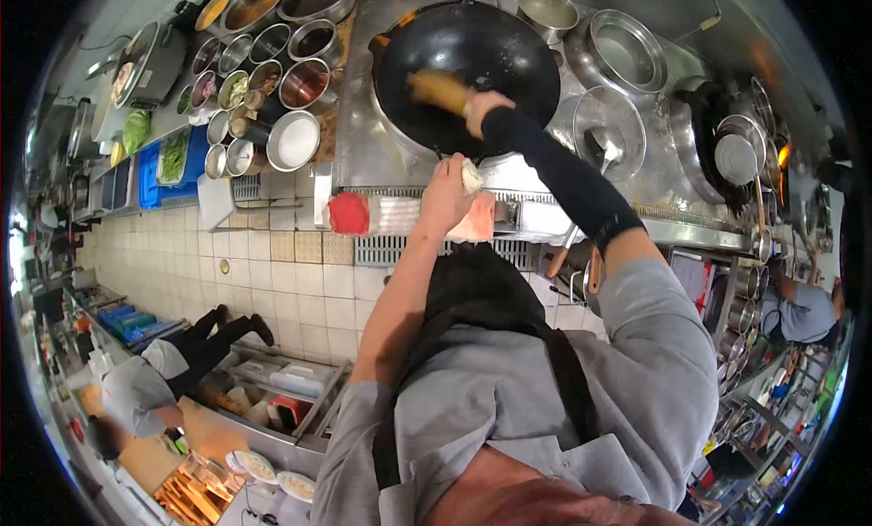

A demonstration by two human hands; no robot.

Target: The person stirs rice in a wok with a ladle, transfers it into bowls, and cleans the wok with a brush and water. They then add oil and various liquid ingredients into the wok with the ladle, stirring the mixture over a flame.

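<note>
A large black wok (pixel 509 58) sits on the steel stove in front of me, with a little liquid glinting on its inner wall. My right hand (pixel 486 111), with a black sleeve over the forearm, is closed around a yellowish bamboo wok brush (pixel 440 91). The brush is smeared by motion and lies over the inside of the wok. At the wok's near edge my left hand (pixel 447 192) is closed on a whitish folded cloth (pixel 471 176). Whether its fingers also grip the wok's handle is hidden.
Metal pots of ingredients (pixel 292 141) crowd the left counter. A strainer (pixel 609 126) with a ladle (pixel 607 146) lies right of the wok, below a metal basin (pixel 627 52). A red cloth (pixel 349 214) rests on the stove's front ledge. One co-worker (pixel 145 385) stands behind left, another (pixel 804 310) far right.
</note>
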